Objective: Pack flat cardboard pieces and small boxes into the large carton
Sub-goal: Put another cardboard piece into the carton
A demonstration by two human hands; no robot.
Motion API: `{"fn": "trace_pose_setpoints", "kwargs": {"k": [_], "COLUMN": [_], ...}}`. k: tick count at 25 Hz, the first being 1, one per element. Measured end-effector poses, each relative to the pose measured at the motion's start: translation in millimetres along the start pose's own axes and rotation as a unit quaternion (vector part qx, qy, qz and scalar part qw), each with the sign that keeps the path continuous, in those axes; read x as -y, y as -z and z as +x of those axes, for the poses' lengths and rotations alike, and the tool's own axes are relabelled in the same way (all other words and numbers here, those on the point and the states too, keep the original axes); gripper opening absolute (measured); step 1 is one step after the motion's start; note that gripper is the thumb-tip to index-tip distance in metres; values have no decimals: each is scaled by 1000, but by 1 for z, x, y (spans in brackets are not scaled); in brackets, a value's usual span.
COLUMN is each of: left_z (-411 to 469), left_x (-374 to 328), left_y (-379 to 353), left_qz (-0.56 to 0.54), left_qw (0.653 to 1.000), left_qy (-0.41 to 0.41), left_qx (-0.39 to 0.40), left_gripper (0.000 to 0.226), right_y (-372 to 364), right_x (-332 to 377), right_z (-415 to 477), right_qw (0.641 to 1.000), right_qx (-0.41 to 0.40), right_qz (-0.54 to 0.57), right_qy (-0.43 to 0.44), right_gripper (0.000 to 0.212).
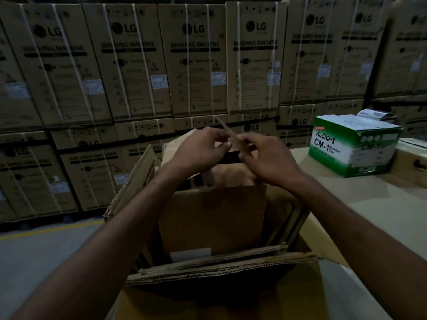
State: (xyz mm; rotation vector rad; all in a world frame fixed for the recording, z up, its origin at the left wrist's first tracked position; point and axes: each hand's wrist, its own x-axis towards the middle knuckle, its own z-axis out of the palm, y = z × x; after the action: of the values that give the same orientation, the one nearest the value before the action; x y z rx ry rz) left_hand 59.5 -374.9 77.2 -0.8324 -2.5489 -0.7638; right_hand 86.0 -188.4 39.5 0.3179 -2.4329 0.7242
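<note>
An open large carton (136,172) stands in front of me with several flat cardboard pieces (212,218) standing upright inside it. More corrugated sheets (219,264) lean along its near side. Both my hands are raised over the carton's far end. My left hand (198,148) and my right hand (265,158) each pinch a thin flat cardboard strip (227,129) that slants up to the left between them. The carton's bottom is hidden by the cardboard and my forearms.
A green and white small box (353,146) marked CM-1 sits on a cardboard-topped surface (369,204) to the right. Stacked washing machine cartons (194,61) form a wall behind. Grey floor with a yellow line (46,230) lies at the left.
</note>
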Motion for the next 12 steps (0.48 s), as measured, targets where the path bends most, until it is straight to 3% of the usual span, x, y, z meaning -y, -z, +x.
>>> {"fn": "trace_pose_setpoints", "kwargs": {"k": [2,5,8,10,12], "left_z": [13,25,27,28,29], "left_x": [-21,-37,-36,-37,-39], "left_y": [-16,-55,-89,-95,-90], "left_qz": [-8,24,96,96,67], "left_qw": [999,987,964,961,965], "left_qy": [-17,-22,-30,-43,-41], "left_qx": [27,155,247,257,251], "left_gripper": [39,46,45,40,39], "right_y": [7,19,24,16,10], "right_x": [-10,-32,-58,-69,-76], "right_z": [1,-2,-13,-20,-23], "right_qw": [994,976,949,955,964], "right_qx": [-105,-159,-47,46,62], "right_qz": [7,-85,-265,-211,-149], "right_qy": [-31,-121,-166,-205,-211], "right_gripper": [62,80,50,31,30]}}
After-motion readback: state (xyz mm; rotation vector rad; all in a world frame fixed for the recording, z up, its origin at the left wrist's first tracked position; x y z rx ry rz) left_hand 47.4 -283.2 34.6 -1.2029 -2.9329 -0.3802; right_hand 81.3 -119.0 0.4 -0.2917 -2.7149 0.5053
